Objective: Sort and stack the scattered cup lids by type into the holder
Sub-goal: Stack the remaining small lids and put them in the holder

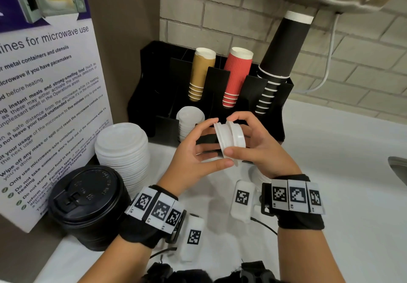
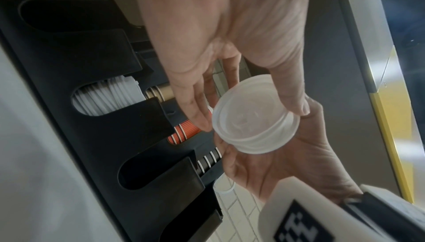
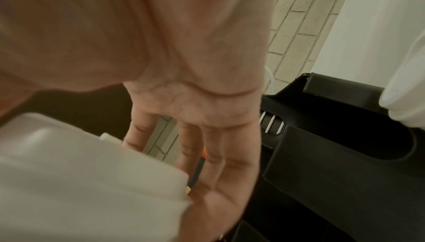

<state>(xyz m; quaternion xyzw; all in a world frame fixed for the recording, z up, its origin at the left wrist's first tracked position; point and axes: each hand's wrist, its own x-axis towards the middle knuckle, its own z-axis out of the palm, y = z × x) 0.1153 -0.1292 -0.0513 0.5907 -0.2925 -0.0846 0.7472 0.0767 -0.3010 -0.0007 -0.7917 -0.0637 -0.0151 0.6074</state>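
Both hands up in front of the holder, above the bench. Left hand and right hand each curl thumb and fingers around the white lids, held on edge between them; looks like two lids back to back. White lid stack sits in a front slot of the holder. Bigger white lid stack and black lid stack stand on the bench, left. Cups in the rear slots.

white lids on edge, perhaps two
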